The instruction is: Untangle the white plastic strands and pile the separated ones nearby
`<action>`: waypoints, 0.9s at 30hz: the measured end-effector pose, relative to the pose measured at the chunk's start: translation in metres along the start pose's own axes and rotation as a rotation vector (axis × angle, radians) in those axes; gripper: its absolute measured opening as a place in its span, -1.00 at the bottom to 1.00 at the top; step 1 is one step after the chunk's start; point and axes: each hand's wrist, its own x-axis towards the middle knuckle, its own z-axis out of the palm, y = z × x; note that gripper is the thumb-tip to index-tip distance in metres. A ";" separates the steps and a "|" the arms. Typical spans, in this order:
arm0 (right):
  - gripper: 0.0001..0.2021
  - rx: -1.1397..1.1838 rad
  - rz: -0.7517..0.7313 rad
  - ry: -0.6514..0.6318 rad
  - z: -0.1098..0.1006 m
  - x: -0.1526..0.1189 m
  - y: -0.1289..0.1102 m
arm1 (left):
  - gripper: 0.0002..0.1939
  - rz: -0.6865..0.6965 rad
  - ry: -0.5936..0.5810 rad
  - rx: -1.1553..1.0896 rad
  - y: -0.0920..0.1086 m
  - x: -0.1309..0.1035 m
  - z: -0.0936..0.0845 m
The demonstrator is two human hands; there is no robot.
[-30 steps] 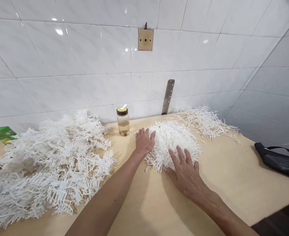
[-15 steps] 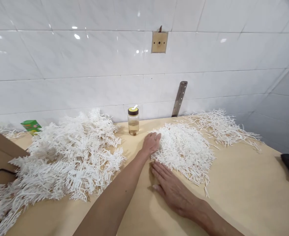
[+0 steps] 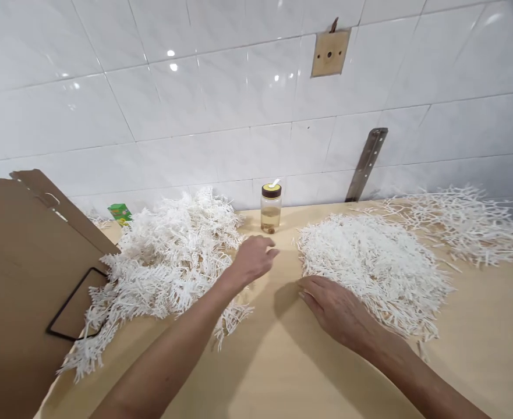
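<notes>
My left hand [image 3: 256, 256] is raised over the table between two heaps, with fingers slightly apart and nothing in them. To its left lies a tall tangled heap of white comb-like branching strands [image 3: 173, 250]. My right hand [image 3: 337, 308] is held low at the near left edge of a flatter pile of short white sticks [image 3: 365, 262]. Its fingers are stretched out side by side, and I see nothing held in them. Whether its fingertips touch the sticks I cannot tell.
A clear jar [image 3: 271, 212] of yellowish liquid with a dark lid stands near the wall. More bare white strands [image 3: 466, 224] lie at the right. A cardboard box [image 3: 29, 262], a black wire frame [image 3: 70, 302], a green box [image 3: 120, 213] and a metal strip [image 3: 367, 166] are also around.
My left hand has left the stick pile and moved left toward the tangled heap. My right hand stays by the pile's near edge, fingers drawn together. The view has swung left and tilted.
</notes>
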 end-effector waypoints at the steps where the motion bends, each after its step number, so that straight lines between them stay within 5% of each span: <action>1: -0.68 0.020 0.029 -0.027 0.000 0.006 -0.005 | -0.67 -0.047 -0.017 0.062 -0.015 -0.012 -0.010; 7: -0.71 0.285 0.121 -0.084 0.014 0.052 -0.031 | -0.67 -0.091 -0.138 0.101 -0.074 -0.052 -0.022; 11: -0.59 0.637 0.213 -0.078 0.024 0.081 -0.051 | -0.81 -0.090 0.009 -0.033 -0.072 -0.049 -0.018; 16: -0.57 0.999 0.262 0.036 0.037 0.103 -0.067 | -0.69 -0.056 0.245 -0.358 -0.065 -0.054 -0.024; 22: -0.62 1.072 0.464 0.211 0.047 0.105 -0.067 | -0.37 -0.092 0.035 -0.301 -0.076 -0.070 -0.011; 27: -0.69 1.051 0.590 0.272 0.049 0.101 -0.061 | -0.76 -0.014 0.106 -0.124 -0.082 -0.066 -0.001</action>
